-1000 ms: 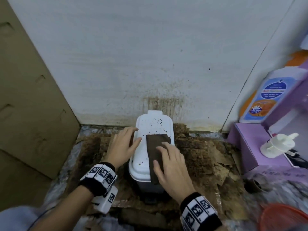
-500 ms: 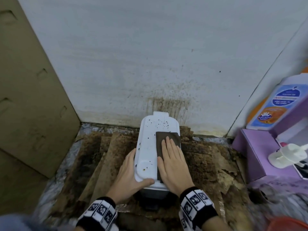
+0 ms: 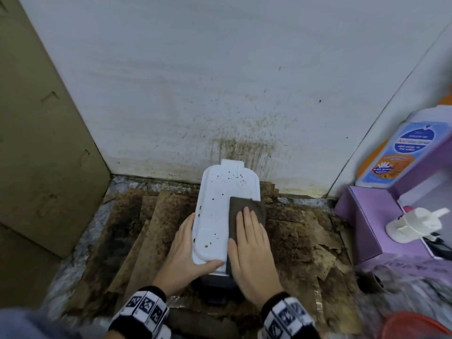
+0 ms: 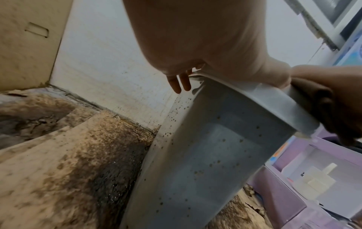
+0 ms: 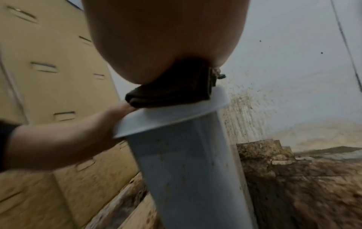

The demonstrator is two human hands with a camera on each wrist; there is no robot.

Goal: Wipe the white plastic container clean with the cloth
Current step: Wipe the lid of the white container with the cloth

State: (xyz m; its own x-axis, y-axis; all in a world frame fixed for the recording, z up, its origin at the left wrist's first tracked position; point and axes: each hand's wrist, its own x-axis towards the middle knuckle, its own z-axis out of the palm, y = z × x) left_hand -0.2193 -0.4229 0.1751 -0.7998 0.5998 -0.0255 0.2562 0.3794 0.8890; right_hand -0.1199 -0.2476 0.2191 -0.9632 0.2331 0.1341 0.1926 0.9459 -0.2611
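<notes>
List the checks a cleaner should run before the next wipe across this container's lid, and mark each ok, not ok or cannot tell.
1. Cloth flat on the lid: ok.
2. Right hand pressing the cloth with straight fingers: ok.
3. Left hand steadying the container at the lid's near left edge: ok.
4. Lid free of specks: not ok, dark spots remain.
5. Container sides clean: not ok, speckled.
6. Cloth damp enough: cannot tell.
</notes>
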